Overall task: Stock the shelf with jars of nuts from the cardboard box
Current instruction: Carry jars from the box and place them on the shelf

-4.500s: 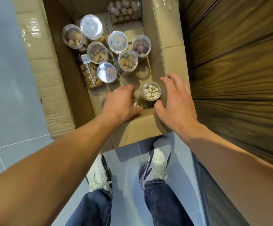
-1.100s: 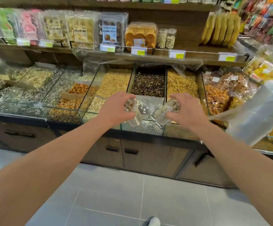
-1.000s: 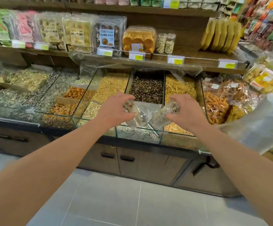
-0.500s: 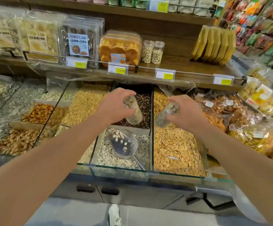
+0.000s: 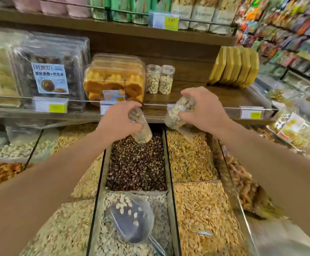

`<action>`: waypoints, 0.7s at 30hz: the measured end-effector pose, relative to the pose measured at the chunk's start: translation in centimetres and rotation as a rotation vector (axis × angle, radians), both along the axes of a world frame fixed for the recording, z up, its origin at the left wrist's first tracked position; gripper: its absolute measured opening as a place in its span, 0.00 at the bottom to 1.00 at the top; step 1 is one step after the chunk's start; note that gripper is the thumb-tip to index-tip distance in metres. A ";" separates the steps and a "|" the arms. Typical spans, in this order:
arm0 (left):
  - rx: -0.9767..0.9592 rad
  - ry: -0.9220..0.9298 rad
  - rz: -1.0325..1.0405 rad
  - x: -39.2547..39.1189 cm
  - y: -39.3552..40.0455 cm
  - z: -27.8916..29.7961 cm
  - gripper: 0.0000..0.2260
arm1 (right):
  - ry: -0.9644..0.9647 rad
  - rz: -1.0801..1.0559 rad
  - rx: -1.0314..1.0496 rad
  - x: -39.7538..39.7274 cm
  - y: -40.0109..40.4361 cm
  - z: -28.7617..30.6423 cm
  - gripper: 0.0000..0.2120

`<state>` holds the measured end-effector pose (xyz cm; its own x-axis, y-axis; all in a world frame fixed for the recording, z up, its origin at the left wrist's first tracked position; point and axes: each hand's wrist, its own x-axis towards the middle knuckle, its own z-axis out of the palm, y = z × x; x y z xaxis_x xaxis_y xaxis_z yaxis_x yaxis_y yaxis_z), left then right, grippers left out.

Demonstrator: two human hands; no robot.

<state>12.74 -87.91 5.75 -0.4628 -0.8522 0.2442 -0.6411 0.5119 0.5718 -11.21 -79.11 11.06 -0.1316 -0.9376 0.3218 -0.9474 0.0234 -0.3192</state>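
Observation:
My left hand (image 5: pixel 118 120) grips a clear jar of nuts (image 5: pixel 141 129), tilted, above the dark-seed bin. My right hand (image 5: pixel 204 109) grips a second clear jar of pale nuts (image 5: pixel 178 112), tilted, just in front of the wooden shelf (image 5: pixel 215 97). Two jars of pale nuts (image 5: pixel 158 79) stand upright on that shelf, beside a tub of orange pastries (image 5: pixel 114 79). Bare shelf board lies to the right of the two jars. The cardboard box is out of view.
Glass-walled bins of seeds and nuts (image 5: pixel 193 159) lie below my arms, one with a clear scoop (image 5: pixel 130 218). A metal rail with price tags (image 5: pixel 250 113) runs along the shelf front. Yellow packets (image 5: pixel 233 66) lean at the shelf's right.
I lifted two jars out of the cardboard box and turned to the shelf. Over the last second both hands have moved up and forward toward the shelf with the jars.

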 end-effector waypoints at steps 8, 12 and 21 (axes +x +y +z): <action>-0.069 -0.061 0.041 -2.9 -4.6 1.3 0.28 | -0.079 0.059 -0.050 -1.8 -10.5 2.1 0.32; -0.085 -0.046 0.072 -4.0 -5.6 1.5 0.28 | -0.062 0.086 0.009 -2.6 -15.6 0.6 0.29; -0.076 -0.069 0.093 -4.0 -7.9 1.0 0.28 | -0.011 0.148 0.113 -2.1 -23.9 -2.0 0.31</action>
<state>8.78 -95.79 6.79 -0.4006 -0.8725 0.2799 -0.7240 0.4886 0.4869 -13.29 -103.02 9.06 0.0071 -0.9771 0.2125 -0.9396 -0.0792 -0.3330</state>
